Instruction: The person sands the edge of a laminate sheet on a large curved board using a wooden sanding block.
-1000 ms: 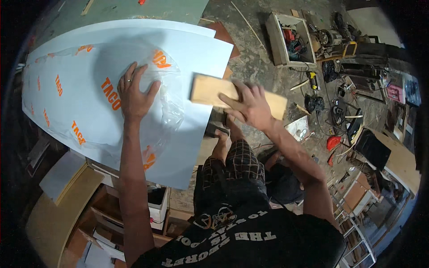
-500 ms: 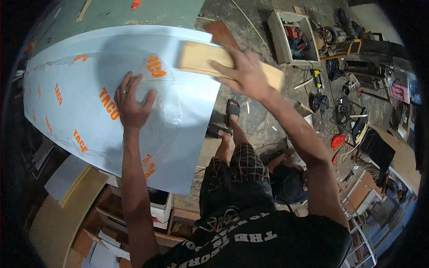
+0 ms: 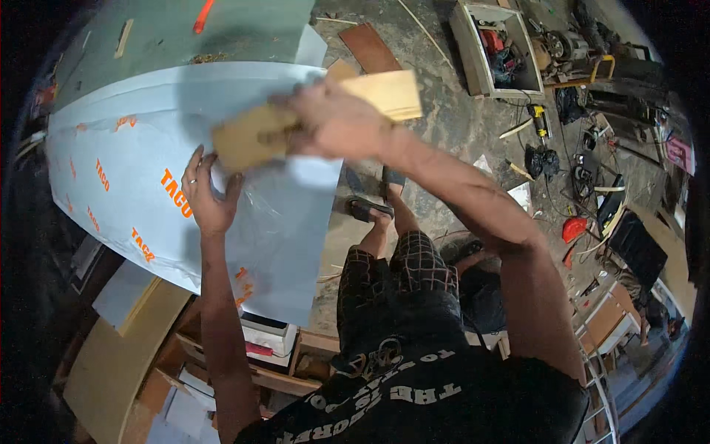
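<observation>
A pale sheet [image 3: 133, 200] under loose, wrinkled clear film with orange lettering covers the work surface at the left. My left hand [image 3: 209, 194] is on it, fingers apart, with a ring on one finger. In my right hand [image 3: 336, 122], smeared by motion, is a flat piece of light wood [image 3: 388, 92]. The wood slants over the sheet's right part, its lower left end close to my left fingertips. Whether that end touches the sheet or my fingers is hard to tell. Part of the wood is hidden under my right hand.
A green surface [image 3: 251, 37] with wood scraps lies beyond the sheet. To the right, the floor holds an open tool box [image 3: 503, 55], a yellow-black drill [image 3: 541, 122], cables and offcuts. Below the sheet stand wooden drawers [image 3: 270, 377]. Another person [image 3: 481, 296] is low beside my legs.
My right hand has swung left and slightly down with the wood, now over the sheet near my left hand. My left hand has stayed on the sheet. The view has shifted a little.
</observation>
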Motion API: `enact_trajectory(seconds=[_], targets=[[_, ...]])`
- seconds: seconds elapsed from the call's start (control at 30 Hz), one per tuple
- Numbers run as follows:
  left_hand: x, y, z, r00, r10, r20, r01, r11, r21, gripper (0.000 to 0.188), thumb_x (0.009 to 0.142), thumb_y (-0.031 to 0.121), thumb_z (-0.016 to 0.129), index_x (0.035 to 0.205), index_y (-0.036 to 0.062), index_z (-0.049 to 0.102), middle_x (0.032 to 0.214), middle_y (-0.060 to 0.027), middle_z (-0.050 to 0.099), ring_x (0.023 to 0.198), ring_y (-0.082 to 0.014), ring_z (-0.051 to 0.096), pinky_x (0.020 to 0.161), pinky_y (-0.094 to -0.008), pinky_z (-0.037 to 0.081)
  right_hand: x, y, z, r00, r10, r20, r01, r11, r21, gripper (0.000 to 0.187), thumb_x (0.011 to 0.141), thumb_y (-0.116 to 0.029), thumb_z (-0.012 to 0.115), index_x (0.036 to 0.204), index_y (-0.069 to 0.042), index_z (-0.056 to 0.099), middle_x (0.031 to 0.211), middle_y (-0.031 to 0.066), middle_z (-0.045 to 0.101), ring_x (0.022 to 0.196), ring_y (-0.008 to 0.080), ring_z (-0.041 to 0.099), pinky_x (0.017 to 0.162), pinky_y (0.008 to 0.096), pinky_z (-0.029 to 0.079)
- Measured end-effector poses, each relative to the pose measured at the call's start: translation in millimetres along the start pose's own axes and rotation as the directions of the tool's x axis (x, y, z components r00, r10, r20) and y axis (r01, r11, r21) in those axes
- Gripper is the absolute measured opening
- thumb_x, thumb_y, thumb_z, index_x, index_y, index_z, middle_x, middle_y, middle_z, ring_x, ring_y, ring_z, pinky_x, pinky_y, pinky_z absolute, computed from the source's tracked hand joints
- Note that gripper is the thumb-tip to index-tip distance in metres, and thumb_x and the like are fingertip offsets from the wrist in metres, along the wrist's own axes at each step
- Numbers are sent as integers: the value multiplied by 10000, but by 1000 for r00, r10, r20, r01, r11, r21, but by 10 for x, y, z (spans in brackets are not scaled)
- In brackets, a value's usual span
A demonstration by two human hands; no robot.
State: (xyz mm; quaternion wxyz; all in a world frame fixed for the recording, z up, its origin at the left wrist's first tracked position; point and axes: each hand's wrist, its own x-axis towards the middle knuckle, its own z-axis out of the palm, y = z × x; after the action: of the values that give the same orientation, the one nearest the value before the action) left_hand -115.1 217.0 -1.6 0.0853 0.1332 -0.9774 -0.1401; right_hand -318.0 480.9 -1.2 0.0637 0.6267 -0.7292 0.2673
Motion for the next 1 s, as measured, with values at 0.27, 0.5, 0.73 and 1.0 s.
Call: enact_trajectory(seconds=[0.27, 0.5, 0.73, 1.0], targets=[[53, 51, -22, 999, 15, 42, -14, 1000, -19, 582, 823, 186, 809, 1353, 49, 611, 1522, -202, 493, 1376, -368, 451, 1132, -487, 383, -719, 167, -295, 981, 196, -3, -196, 980, -30, 540, 840, -451, 751, 1365, -351, 675, 1378, 116, 555, 1074, 265, 559, 828, 433, 432], [-132, -176, -12, 999, -35, -3, 34, 998, -54, 631, 762, 174, 818, 1352, 85, 613, 1533, -165, 507, 1388, -351, 458, 1155, -494, 317, -310, -88, 38, 987, -108, 122, 121, 987, -110, 475, 923, -394, 678, 1394, -345, 644, 1375, 125, 562, 1080, 286, 556, 885, 436, 444], [49, -39, 75, 998, 57, 4, -56, 998, -38, 613, 794, 117, 803, 1369, 69, 596, 1507, -208, 496, 1360, -354, 464, 1132, -463, 377, -210, 71, 168, 996, 73, 48, -74, 997, 7, 463, 923, -405, 638, 1385, -386, 641, 1384, 108, 570, 1098, 269, 577, 867, 467, 464], [98, -13, 96, 1000, 16, -24, -18, 996, -85, 566, 829, 269, 806, 1323, 56, 629, 1498, -212, 512, 1357, -363, 472, 1124, -475, 382, -978, 37, -146, 971, 237, 39, -239, 967, 85, 398, 919, -376, 611, 1310, -350, 677, 1380, 63, 580, 1071, 267, 585, 855, 438, 458]])
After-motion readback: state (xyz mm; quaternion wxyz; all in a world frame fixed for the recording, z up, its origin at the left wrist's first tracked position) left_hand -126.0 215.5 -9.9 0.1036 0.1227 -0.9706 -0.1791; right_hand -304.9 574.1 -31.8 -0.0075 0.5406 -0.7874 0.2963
